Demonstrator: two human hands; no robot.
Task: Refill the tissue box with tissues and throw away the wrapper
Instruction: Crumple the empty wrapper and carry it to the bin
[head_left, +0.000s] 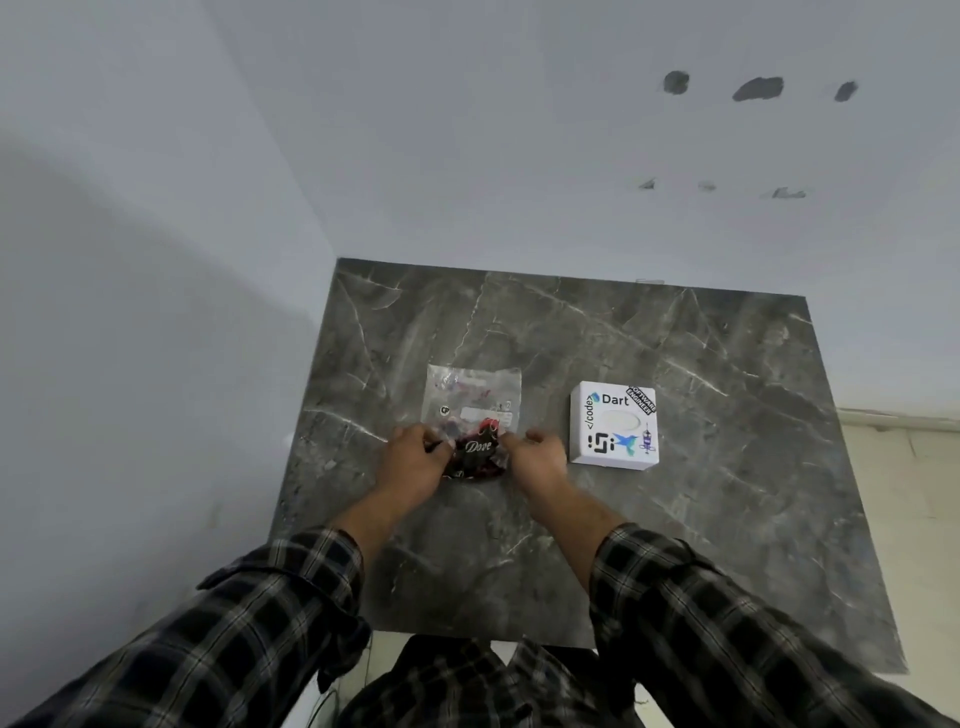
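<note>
A clear plastic wrapper with a dark printed end reading "Dove" lies flat on the dark marble table. My left hand pinches its near left corner. My right hand pinches its near right corner. Both hands hold the wrapper's near end just above the table. To the right stands the white tissue box, covered with stickers, its oval top slot showing white. The box is about a hand's width from my right hand and is untouched.
The table sits in a corner between two pale grey walls. A strip of beige floor shows at the right. My plaid sleeves fill the bottom of the view.
</note>
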